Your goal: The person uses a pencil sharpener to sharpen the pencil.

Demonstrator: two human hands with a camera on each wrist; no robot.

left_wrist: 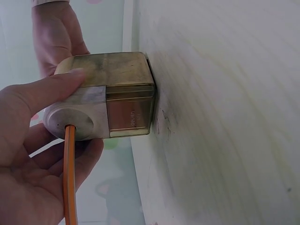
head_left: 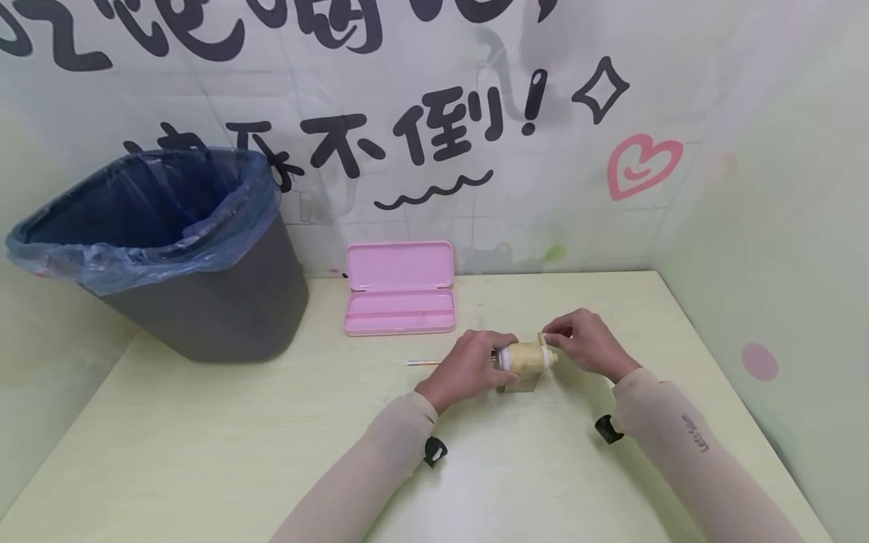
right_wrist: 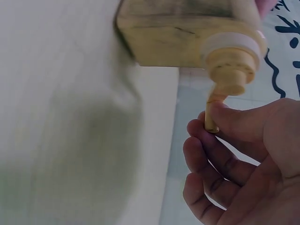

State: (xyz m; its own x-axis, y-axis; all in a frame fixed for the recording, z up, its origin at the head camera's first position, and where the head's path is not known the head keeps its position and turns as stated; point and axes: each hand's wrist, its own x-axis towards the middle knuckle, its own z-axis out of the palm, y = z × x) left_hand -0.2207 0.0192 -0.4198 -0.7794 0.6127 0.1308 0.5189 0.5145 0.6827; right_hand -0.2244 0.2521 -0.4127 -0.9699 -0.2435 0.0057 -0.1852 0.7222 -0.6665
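Observation:
A yellowed hand-crank pencil sharpener (head_left: pixel 526 357) stands on the table, its clear shavings drawer (left_wrist: pixel 131 112) facing the left wrist camera. My left hand (head_left: pixel 470 368) grips the sharpener's body, thumb on one side and fingers around the other. An orange pencil (left_wrist: pixel 70 173) sticks out of the sharpener's front hole and runs past the left palm; its far end shows left of the hand in the head view. With thumb and forefinger, my right hand (head_left: pixel 585 343) pinches the small crank handle (right_wrist: pixel 212 117) on the sharpener's back end.
Behind the left hand, a pink pencil case (head_left: pixel 400 323) lies with its lid raised against the wall. A grey bin (head_left: pixel 224 309) lined with a blue bag stands at the table's back left. Walls close in the table (head_left: pixel 271 445) at the back and right.

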